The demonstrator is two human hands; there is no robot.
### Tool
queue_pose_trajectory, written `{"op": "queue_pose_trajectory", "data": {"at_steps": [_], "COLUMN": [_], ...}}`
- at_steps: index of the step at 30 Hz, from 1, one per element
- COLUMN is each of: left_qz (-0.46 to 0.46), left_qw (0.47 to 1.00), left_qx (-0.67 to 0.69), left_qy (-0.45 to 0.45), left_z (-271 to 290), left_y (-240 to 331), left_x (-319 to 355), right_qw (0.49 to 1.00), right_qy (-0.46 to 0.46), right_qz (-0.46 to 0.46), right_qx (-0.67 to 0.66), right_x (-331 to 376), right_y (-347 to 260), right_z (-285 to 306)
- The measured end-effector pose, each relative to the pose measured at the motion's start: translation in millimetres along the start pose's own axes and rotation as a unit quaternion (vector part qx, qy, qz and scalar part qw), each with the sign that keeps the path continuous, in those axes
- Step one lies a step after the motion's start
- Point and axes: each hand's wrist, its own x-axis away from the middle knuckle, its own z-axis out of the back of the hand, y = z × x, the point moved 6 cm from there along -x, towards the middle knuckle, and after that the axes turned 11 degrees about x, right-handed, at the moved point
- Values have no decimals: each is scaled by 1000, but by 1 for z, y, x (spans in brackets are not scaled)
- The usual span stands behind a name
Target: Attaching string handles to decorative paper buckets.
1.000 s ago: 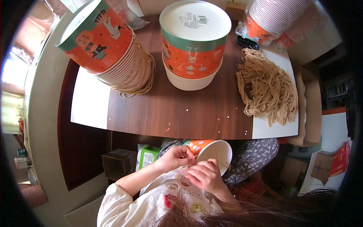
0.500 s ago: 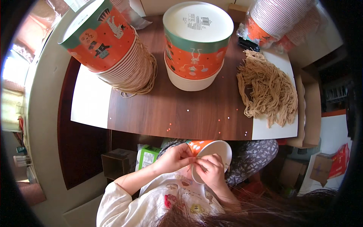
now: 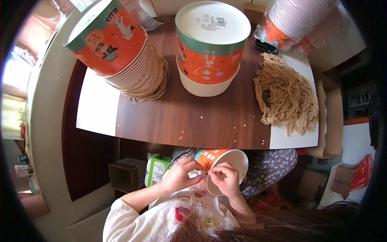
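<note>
An orange and green paper bucket (image 3: 238,163) with a white inside lies tilted across my lap, its mouth turned to the right. At its near rim my left hand (image 3: 183,174) is curled, thumb and forefinger bent toward the rim. My right hand (image 3: 226,179) pinches at the same spot, the fingertips of both hands almost meeting. What they hold is too small to make out. A short bit of cord shows at the bucket's right side. On the table's right lies a heap of tan cords (image 3: 287,94).
Upside-down stacks of printed buckets stand on the table (image 3: 193,133): a left stack (image 3: 111,46) with cords draped on it, and a middle stack (image 3: 209,66). Plastic-wrapped buckets (image 3: 296,20) sit back right. Small punched dots are scattered about. Below are an open box (image 3: 128,173) and a green pack (image 3: 158,169).
My fingertips have shifted slightly at the bucket's rim, and the left thumb and forefinger have parted a little. The bucket stays in my lap.
</note>
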Motion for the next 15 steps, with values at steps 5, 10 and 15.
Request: {"op": "queue_pose_trajectory", "data": {"at_steps": [5,10,15], "left_qz": [-1,-20,-25], "left_qw": [1000,999,997], "left_qx": [-13,-30,-75], "left_qy": [13,13,-3], "left_z": [-10,-14,-12], "left_y": [-2,-7,-6], "left_x": [-1,0,-1], "right_qw": [998,998,996], "right_qy": [-14,-19,-24], "right_qz": [-42,-42,-63], "right_qx": [-33,-41,-66], "right_x": [0,1,2], "right_y": [4,9,12], "right_z": [-2,-2,-2]}}
